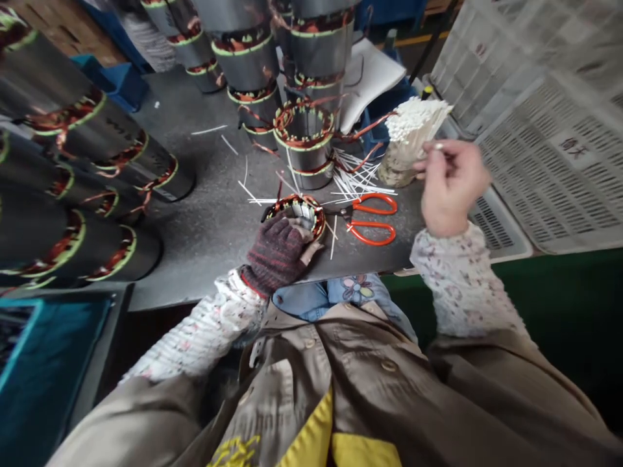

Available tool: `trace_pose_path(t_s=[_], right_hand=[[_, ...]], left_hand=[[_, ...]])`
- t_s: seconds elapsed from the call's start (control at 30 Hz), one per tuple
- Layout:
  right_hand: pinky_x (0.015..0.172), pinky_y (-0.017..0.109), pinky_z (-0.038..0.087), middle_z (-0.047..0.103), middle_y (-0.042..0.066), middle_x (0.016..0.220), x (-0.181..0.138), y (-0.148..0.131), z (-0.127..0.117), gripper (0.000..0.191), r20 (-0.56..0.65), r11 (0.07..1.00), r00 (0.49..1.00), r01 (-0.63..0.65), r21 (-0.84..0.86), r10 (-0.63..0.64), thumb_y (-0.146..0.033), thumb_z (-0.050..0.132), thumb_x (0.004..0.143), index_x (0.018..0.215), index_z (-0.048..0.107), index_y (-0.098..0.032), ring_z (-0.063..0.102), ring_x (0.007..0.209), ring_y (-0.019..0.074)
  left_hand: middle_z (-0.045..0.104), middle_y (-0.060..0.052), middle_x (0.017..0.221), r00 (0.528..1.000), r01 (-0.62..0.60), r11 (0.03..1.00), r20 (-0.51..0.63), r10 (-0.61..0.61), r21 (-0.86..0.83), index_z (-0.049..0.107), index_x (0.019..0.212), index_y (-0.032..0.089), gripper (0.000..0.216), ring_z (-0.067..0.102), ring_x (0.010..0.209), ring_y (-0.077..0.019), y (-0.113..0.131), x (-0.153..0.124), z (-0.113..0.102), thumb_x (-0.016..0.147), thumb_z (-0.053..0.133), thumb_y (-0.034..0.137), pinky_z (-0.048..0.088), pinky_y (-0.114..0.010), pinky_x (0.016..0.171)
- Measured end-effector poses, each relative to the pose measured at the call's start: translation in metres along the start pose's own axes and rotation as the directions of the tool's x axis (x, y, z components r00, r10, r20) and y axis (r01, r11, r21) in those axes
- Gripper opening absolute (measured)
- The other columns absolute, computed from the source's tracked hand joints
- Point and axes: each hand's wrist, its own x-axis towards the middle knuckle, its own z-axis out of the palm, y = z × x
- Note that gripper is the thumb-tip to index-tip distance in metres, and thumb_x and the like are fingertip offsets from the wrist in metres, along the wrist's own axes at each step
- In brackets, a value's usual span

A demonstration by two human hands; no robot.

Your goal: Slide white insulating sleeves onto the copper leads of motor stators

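My left hand point(278, 254), in a dark knitted glove with fingers partly bared, grips the near side of a wound motor stator point(321, 224) lying on the bench. Copper windings and pale green edging ring its top, and my palm covers part of it. Raised at the right, my bare right hand point(452, 181) is closed in a pinch on what looks like a thin white stick point(439, 147), mostly hidden by the fingers. Just behind that hand stands a dense bundle of thin white sticks point(413, 126). Scissors with orange handles point(374, 224) lie between my hands.
Loose white sticks point(357, 175) are scattered on the dark bench point(195, 240). Another stator point(306, 146) stands behind, trailing copper leads. Stacked stators point(243, 58) rise at the back, more point(111, 143) at left. White plastic crates point(559, 149) border the right; a teal bin point(63, 350) sits lower left.
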Motion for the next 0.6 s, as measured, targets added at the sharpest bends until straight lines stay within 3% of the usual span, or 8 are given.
trace_pose_path(t_s=[0.07,0.13,0.23,0.33,0.47,0.6], right_hand=[[0.087,0.042,0.061,0.076,0.005,0.115,-0.033,-0.028,0.001,0.021,0.082,0.997,0.997,0.003,0.082,-0.010,-0.040,0.053,0.104,0.114,0.069,-0.031,0.075,0.100,0.0227],[0.094,0.045,0.060,0.077,0.005,0.118,-0.068,-0.049,0.004,0.018,0.237,0.982,0.960,0.117,0.146,-0.149,-0.032,0.052,0.103,0.107,0.069,-0.029,0.074,0.110,0.0239],[0.079,0.042,0.063,0.080,0.004,0.094,-0.110,-0.062,0.009,0.015,0.357,0.923,0.874,0.216,0.320,-0.328,-0.024,0.054,0.094,0.082,0.062,-0.026,0.077,0.091,0.0231],[0.061,0.036,0.058,0.074,0.002,0.072,-0.130,-0.062,0.009,0.020,0.450,0.945,0.863,0.089,0.315,-0.232,-0.024,0.053,0.092,0.073,0.058,-0.026,0.071,0.064,0.0194],[0.060,0.032,0.054,0.072,0.001,0.068,-0.128,-0.063,0.008,0.021,0.549,0.964,0.829,-0.054,0.261,-0.102,-0.024,0.054,0.091,0.071,0.060,-0.026,0.067,0.060,0.0178],[0.060,0.030,0.050,0.070,0.000,0.067,-0.120,-0.068,0.021,0.024,0.560,0.963,0.827,-0.100,0.248,-0.058,-0.026,0.054,0.093,0.071,0.062,-0.025,0.065,0.060,0.0159]], left_hand=[[0.076,-0.008,0.107,0.997,0.074,0.997,0.016,-0.073,-0.023,0.061,0.100,0.022,0.017,0.071,0.112,-0.0242,0.003,-0.002,0.002,0.100,0.060,0.039,0.059,-0.053,0.103],[0.074,-0.009,0.118,0.993,0.115,0.993,0.037,-0.113,-0.034,0.060,0.100,0.022,0.018,0.066,0.124,-0.0265,0.003,-0.003,0.001,0.100,0.059,0.040,0.054,-0.057,0.111],[0.074,-0.009,0.119,0.992,0.116,0.993,0.052,-0.114,-0.036,0.059,0.096,0.023,0.019,0.061,0.133,-0.0296,0.000,-0.005,-0.002,0.099,0.058,0.041,0.040,-0.066,0.122],[0.074,-0.009,0.116,0.996,0.088,0.996,0.034,-0.087,-0.027,0.058,0.109,0.022,0.022,0.064,0.129,-0.0281,-0.001,-0.007,-0.003,0.099,0.057,0.042,0.039,-0.065,0.123],[0.070,-0.015,0.128,0.997,0.076,0.997,0.032,-0.077,0.015,0.051,0.133,0.018,0.043,0.066,0.125,-0.0289,-0.003,-0.010,-0.001,0.098,0.057,0.042,0.039,-0.062,0.124],[0.070,-0.015,0.127,0.991,0.113,0.994,0.072,-0.113,0.003,0.047,0.140,0.014,0.049,0.068,0.121,-0.0294,-0.003,-0.011,0.002,0.100,0.054,0.042,0.041,-0.060,0.121]])
